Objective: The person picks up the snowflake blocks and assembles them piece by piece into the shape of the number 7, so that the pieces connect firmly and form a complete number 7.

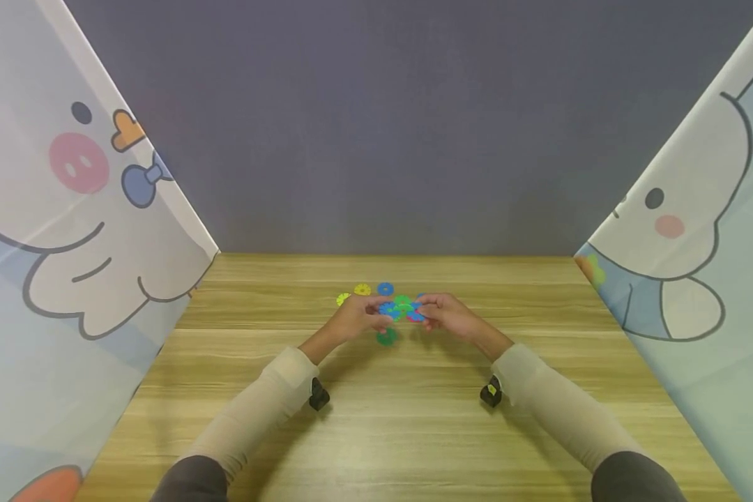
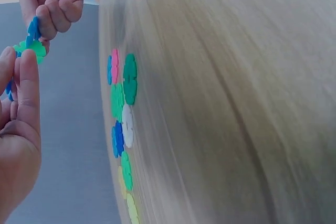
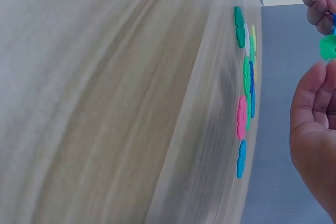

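Note:
Above the far part of the table, my two hands hold a small joined group of notched plastic discs between them. My left hand [image 1: 356, 318] pinches a blue notched disc [image 2: 9, 88] between thumb and fingers. From the other side, my right hand [image 1: 448, 315] grips a second blue notched disc [image 2: 33, 31] by its edge. Between the two blue discs sits a bright green notched disc [image 2: 37, 51], its face turned partly toward the left wrist view. In the right wrist view, the fingers hide much of the group.
Loose notched discs lie flat below the hands, among them a dark green disc [image 2: 130, 78], a pink disc [image 3: 241, 117], a white disc [image 2: 128, 125] and a yellow disc [image 1: 362, 289]. A grey wall [image 1: 376, 139] stands behind the wooden table [image 1: 401, 432], with cartoon-printed panels at both sides.

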Demonstrator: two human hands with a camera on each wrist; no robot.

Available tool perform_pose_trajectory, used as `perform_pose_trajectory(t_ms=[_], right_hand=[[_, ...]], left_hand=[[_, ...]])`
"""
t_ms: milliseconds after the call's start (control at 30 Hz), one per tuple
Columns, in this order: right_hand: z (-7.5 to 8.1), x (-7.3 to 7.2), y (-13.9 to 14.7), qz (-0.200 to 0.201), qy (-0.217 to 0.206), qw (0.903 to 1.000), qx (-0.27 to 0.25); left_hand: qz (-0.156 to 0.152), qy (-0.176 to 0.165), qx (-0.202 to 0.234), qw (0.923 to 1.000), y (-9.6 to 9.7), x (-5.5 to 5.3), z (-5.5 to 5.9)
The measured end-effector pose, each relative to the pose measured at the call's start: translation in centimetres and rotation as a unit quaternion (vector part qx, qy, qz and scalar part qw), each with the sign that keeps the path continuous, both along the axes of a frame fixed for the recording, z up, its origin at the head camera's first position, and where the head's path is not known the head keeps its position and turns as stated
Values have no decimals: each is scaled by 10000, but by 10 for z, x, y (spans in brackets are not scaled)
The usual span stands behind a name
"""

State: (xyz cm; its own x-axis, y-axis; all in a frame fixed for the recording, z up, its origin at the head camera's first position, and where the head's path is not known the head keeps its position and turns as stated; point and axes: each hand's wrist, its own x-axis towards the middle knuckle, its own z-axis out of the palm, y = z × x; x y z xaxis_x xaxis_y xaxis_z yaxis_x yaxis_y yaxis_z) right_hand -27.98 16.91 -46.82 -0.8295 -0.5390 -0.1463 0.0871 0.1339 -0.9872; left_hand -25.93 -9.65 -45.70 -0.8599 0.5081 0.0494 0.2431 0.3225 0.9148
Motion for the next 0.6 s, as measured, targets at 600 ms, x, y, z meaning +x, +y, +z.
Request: perform_pose_trajectory(t_ms=[600], right_hand=[[2, 1, -5, -35, 12, 9992, 407]], left_hand=[[-88, 462, -628, 9969, -2, 2, 4]])
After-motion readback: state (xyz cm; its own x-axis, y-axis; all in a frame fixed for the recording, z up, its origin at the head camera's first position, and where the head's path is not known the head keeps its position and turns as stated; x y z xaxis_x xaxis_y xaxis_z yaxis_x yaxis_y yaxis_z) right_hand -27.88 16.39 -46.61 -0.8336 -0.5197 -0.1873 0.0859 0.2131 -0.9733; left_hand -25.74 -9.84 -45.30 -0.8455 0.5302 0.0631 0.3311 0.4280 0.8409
